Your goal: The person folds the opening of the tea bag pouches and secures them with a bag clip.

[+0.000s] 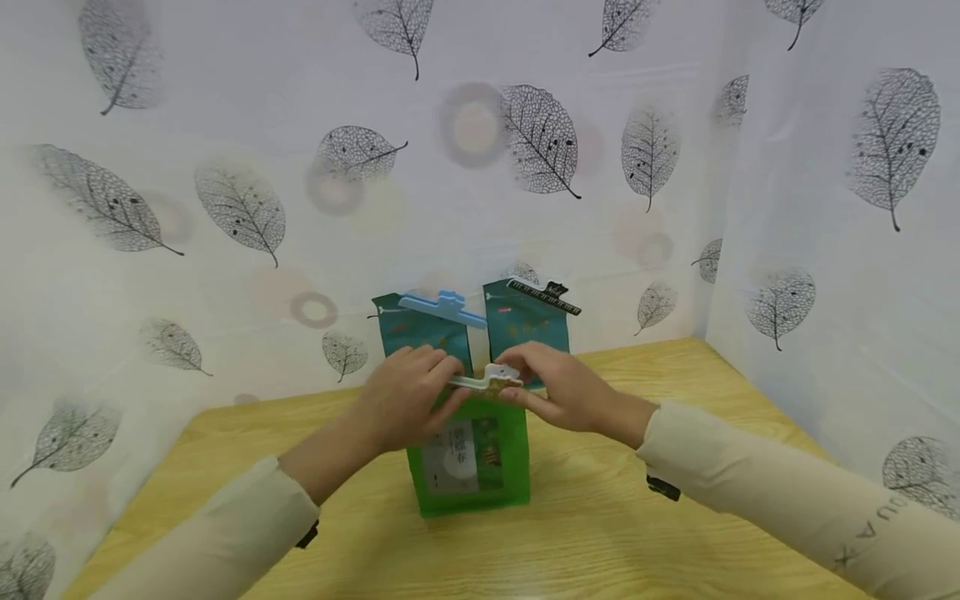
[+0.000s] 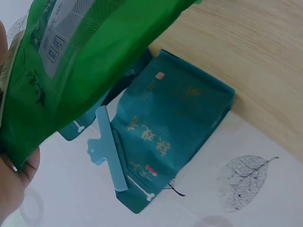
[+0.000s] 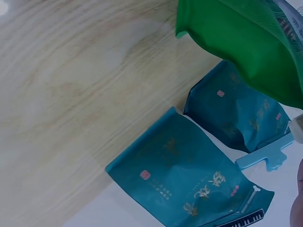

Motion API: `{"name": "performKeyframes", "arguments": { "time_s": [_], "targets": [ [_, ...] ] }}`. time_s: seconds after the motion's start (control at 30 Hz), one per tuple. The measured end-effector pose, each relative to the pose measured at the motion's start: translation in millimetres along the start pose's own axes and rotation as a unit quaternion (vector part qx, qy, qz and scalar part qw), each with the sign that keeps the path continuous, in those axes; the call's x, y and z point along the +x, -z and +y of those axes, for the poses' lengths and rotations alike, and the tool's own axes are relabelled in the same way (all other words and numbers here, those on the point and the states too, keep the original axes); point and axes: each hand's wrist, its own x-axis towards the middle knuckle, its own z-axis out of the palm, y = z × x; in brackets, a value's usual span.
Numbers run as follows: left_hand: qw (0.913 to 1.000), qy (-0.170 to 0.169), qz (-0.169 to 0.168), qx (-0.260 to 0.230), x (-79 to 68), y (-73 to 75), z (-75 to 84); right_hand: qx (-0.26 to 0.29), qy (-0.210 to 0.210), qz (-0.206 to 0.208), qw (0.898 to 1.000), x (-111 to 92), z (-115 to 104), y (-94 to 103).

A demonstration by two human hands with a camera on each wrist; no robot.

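Observation:
A bright green bag (image 1: 513, 462) with a printed label stands upright on the table. Along its top edge lies a white and gold bag clip (image 1: 497, 377), its strip partly covered by fingers. My left hand (image 1: 408, 396) grips the bag's top at the left, over that end of the clip. My right hand (image 1: 573, 390) pinches the clip's handle between thumb and fingers. In the left wrist view the green bag (image 2: 109, 61) fills the upper left; fingertips (image 2: 31, 165) curl around its edge. Only the white end of the clip (image 3: 297, 128) shows in the right wrist view.
Behind stand two teal bags, one with a light blue clip (image 1: 442, 308), the other with a black piano-key clip (image 1: 543, 294). They are close to a leaf-patterned sheet (image 1: 420, 217) at the back of the wooden table (image 1: 637, 517); another sheet wall borders the right.

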Motion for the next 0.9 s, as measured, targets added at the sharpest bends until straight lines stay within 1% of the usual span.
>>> {"name": "performKeyframes", "arguments": {
  "time_s": [0.1,0.2,0.27,0.33,0.37,0.43,0.53,0.63,0.7,0.77,0.8,0.87,0.9],
  "targets": [
    [0.9998,0.013,0.006,-0.01,-7.9,0.9,-4.3,0.002,-0.008,0.001,1.0,-6,2,-1.9],
    [0.9985,0.035,0.029,-0.031,-17.6,-0.8,-6.9,0.009,-0.017,-0.003,1.0,-12,5,-4.2],
    [0.9953,0.061,0.047,-0.058,-24.4,-3.5,-7.6,0.01,-0.028,-0.006,1.0,-16,6,-5.7],
    [0.9895,0.095,0.062,-0.089,-31.3,-6.4,-7.2,0.014,-0.044,-0.012,0.999,-20,6,-7.1],
    [0.9853,0.113,0.068,-0.109,-34.8,-8.4,-6.5,0.014,-0.053,-0.015,0.998,-22,6,-7.8],
    [0.9742,0.15,0.076,-0.15,-41.9,-13.4,-5.2,0.017,-0.074,-0.026,0.997,-26,5,-9.8],
    [0.9526,0.2,0.096,-0.209,-51.6,-23.6,-4.1,0.025,-0.113,-0.046,0.992,-33,4,-14.1],
    [0.9293,0.238,0.12,-0.255,-61.4,-35.9,-3.3,0.055,-0.165,-0.071,0.982,-39,5,-20.7],
    [0.9172,0.257,0.123,-0.278,-69.0,-44.9,-2.4,0.088,-0.198,-0.086,0.973,-44,6,-26.4],
    [0.9112,0.266,0.114,-0.293,-77.2,-54.3,-1.0,0.122,-0.22,-0.094,0.963,-49,8,-33.0],
    [0.9105,0.266,0.107,-0.298,-81.4,-58.9,-0.2,0.137,-0.225,-0.094,0.96,-52,9,-36.3],
    [0.9076,0.269,0.095,-0.308,-89.0,-67.3,1.3,0.155,-0.225,-0.093,0.957,-56,12,-43.1],
    [0.9055,0.269,0.092,-0.315,-92.2,-71.0,2.1,0.159,-0.22,-0.09,0.958,-58,14,-46.3]
  ]
}}
